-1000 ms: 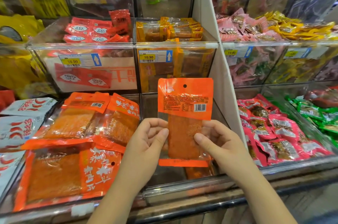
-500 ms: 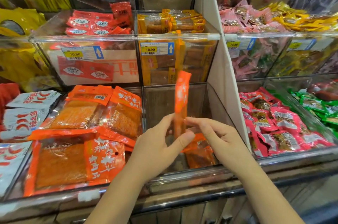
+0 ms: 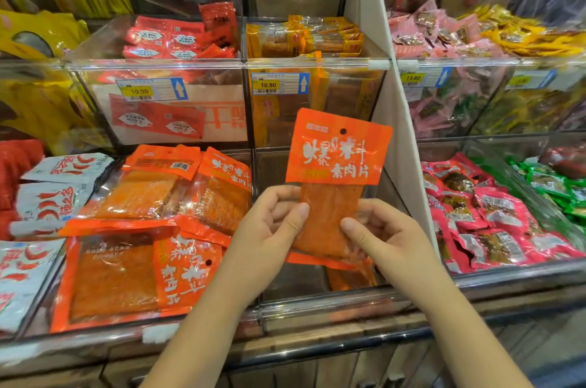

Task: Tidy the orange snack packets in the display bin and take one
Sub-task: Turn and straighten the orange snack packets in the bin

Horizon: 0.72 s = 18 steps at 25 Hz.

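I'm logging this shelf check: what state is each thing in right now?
Held orange packet: upright, printed front toward camera.
Left hand: pinches packet's left edge.
Right hand: pinches its right edge.
Orange packets in left bin: lying flat, overlapping.
Display bin: open-topped, spare packet lying inside.

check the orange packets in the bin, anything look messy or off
Yes. The orange packets in the lower bin overlap at mixed angles; the big front packet lies sideways, its text rotated. The held packet looks fine.
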Tool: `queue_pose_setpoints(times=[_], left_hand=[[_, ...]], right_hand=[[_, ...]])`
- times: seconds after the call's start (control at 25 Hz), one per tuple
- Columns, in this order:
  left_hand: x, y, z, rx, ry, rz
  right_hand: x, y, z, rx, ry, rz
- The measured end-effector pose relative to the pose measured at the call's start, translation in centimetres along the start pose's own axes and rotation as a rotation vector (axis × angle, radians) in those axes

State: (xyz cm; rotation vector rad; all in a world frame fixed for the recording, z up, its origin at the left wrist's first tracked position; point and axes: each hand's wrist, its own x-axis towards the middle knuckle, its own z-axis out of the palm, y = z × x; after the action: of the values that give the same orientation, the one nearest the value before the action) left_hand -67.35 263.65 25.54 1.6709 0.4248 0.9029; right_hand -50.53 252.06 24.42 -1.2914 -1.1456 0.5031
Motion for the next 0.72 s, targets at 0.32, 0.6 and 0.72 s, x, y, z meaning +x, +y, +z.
queue_pose_setpoints(times=[0.32,0.6,0.72], left_hand=[[-0.13,0.1,0.23,0.06,0.052,0.013],[-0.22,0.25,0.22,0.086,0.066,-0.013],[-0.33,0.45,0.21,0.116,0.066,-0.029]], right_hand=[[-0.02,-0.17,-0.15,0.036,0.04,-0.007],[0.04,-0.12,-0.3,0.012,0.029,0.009],[0.03,-0.16,-0.36,0.006,0.034,0.015]])
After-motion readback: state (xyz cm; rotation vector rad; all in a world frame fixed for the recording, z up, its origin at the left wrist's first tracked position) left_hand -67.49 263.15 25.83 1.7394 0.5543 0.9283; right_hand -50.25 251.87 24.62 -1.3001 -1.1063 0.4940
